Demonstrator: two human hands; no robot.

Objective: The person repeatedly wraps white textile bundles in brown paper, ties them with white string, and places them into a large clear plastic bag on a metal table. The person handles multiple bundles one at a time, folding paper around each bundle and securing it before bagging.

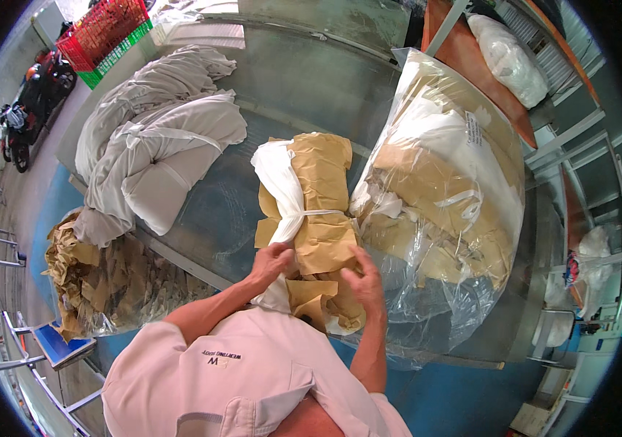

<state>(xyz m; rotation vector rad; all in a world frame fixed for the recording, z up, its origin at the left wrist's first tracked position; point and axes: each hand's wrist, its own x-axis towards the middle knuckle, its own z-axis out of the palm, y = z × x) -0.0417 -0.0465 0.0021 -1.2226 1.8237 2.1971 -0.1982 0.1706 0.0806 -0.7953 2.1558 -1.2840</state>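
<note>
On the table in front of me lies a bundle of brown paper (322, 175) and white cloth (279, 175), with a narrow white tie (323, 213) around its middle. My left hand (273, 264) is closed on the white cloth at the bundle's near left side. My right hand (364, 277) is at the near right side, thumb and forefinger apart, fingertips against the brown paper's edge. Between my hands and my body the paper's near end is loose and folded. What lies under my left fingers is hidden.
A grey cloth heap (158, 138) lies on the left of the table (212, 226). Right of the bundle stands a big clear plastic bag (449, 167) with brown paper and white cloth inside. Crumpled brown paper (114, 284) sits lower left. Farther off are a red crate (103, 33) and a motorcycle (34, 105).
</note>
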